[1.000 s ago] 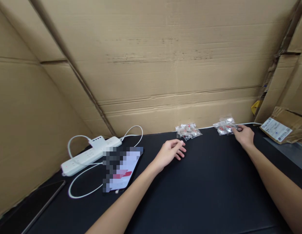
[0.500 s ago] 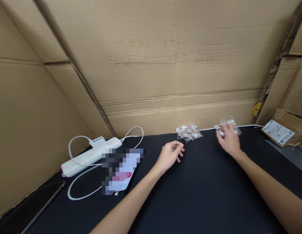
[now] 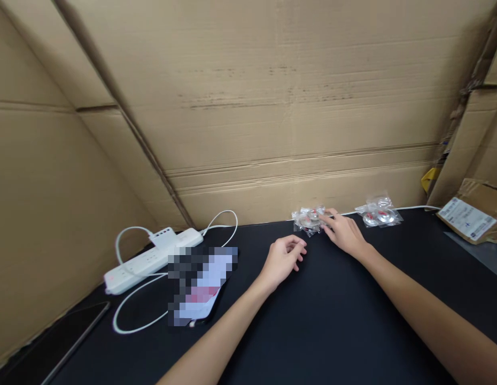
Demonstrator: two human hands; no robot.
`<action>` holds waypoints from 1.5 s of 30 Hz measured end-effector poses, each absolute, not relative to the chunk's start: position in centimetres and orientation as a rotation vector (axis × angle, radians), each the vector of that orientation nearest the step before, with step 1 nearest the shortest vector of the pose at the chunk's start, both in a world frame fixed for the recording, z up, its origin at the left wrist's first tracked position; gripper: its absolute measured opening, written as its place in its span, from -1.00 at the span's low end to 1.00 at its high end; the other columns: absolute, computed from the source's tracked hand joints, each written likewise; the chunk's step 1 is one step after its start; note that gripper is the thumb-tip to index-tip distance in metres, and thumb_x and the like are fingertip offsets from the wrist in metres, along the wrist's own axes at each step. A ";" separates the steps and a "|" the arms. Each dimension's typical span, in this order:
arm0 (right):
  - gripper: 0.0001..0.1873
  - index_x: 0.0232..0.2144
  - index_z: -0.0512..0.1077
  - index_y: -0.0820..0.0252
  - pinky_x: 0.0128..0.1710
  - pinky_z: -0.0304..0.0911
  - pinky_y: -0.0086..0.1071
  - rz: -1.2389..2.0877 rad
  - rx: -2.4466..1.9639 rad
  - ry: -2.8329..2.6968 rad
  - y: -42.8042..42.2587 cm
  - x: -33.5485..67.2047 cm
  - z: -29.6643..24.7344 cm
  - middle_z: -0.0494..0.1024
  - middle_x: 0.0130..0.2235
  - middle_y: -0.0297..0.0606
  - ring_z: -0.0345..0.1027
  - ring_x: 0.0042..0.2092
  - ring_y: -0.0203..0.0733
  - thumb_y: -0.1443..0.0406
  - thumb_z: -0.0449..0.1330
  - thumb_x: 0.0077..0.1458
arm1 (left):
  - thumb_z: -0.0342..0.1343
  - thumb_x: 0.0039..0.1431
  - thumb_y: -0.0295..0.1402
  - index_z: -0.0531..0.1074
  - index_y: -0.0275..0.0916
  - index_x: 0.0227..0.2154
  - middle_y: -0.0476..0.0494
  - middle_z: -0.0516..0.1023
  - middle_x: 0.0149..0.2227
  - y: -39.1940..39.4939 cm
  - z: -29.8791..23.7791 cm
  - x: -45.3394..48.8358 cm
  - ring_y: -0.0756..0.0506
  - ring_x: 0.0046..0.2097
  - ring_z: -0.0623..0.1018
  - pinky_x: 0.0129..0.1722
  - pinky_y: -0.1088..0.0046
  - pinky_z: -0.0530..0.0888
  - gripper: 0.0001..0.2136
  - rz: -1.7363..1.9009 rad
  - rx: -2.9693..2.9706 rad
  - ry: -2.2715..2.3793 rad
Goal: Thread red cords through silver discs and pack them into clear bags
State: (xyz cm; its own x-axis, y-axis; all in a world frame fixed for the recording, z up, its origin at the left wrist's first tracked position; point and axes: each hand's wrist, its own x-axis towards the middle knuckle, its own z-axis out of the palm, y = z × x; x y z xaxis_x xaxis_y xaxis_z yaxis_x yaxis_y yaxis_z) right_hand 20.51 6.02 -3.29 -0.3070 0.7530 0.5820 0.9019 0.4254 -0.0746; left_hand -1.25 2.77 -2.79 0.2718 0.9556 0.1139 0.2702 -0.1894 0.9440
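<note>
My right hand reaches to the right side of a small pile of clear plastic packets by the back wall. Its fingertips touch or nearly touch the packets, with thumb and fingers apart. Shiny round pieces with red spots show through the plastic. A second group of clear packets, holding silvery discs with red centres, lies farther right, away from both hands. My left hand rests on the black table just in front of the left pile, its fingers loosely curled with small gaps and nothing visible in them.
At the left lie a white power strip with a plugged-in charger, looping white cables and a partly blurred phone. A dark flat device is at the left edge. A labelled brown package stands right. Cardboard walls enclose the table.
My right hand has moved left from the right group of packets to the left pile, leaving the right group uncovered. My left hand has stayed almost still. The view has shifted slightly.
</note>
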 end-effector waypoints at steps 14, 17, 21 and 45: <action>-0.73 -0.13 0.51 0.13 -0.13 0.42 -0.23 -0.156 -0.907 -1.910 0.5 17.6 -3.7 0.61 -0.18 -0.19 0.50 -0.17 -0.12 0.42 0.08 0.21 | 0.07 0.21 -0.04 0.46 -0.37 -0.16 -0.33 0.58 -0.24 1.2 -0.6 -0.8 -0.13 -0.33 0.60 -0.33 0.31 0.57 -0.58 0.897 1.116 0.784; -0.67 -0.07 0.49 0.09 -0.11 0.43 -0.17 -0.112 -0.792 -2.046 -1.8 16.8 -3.3 0.58 -0.12 -0.20 0.46 -0.13 -0.09 0.46 0.08 0.19 | 0.22 0.14 -0.19 0.50 -0.35 -0.18 -0.27 0.59 -0.22 1.1 -0.7 -1.0 -0.11 -0.22 0.58 -0.16 0.31 0.53 -0.68 0.914 1.094 0.696; -0.68 -0.04 0.47 0.10 -0.08 0.41 -0.12 -0.049 -0.730 -2.170 -3.2 16.2 -2.6 0.56 -0.12 -0.19 0.40 -0.08 -0.06 0.42 0.12 0.18 | 0.32 0.02 -0.31 0.51 -0.31 -0.17 -0.20 0.60 -0.25 1.3 -1.3 -1.2 -0.06 -0.29 0.57 -0.30 0.45 0.48 -0.69 0.934 1.119 0.738; -0.82 -0.24 0.50 0.14 -0.23 0.34 -0.24 0.013 -0.952 -1.803 -0.9 18.7 -0.9 0.50 -0.33 -0.22 0.39 -0.28 -0.14 0.35 0.08 0.24 | 0.31 0.02 -0.28 0.54 -0.26 -0.21 -0.17 0.56 -0.24 0.4 -0.9 -0.1 -0.10 -0.19 0.52 -0.13 0.36 0.43 -0.73 0.984 1.458 0.796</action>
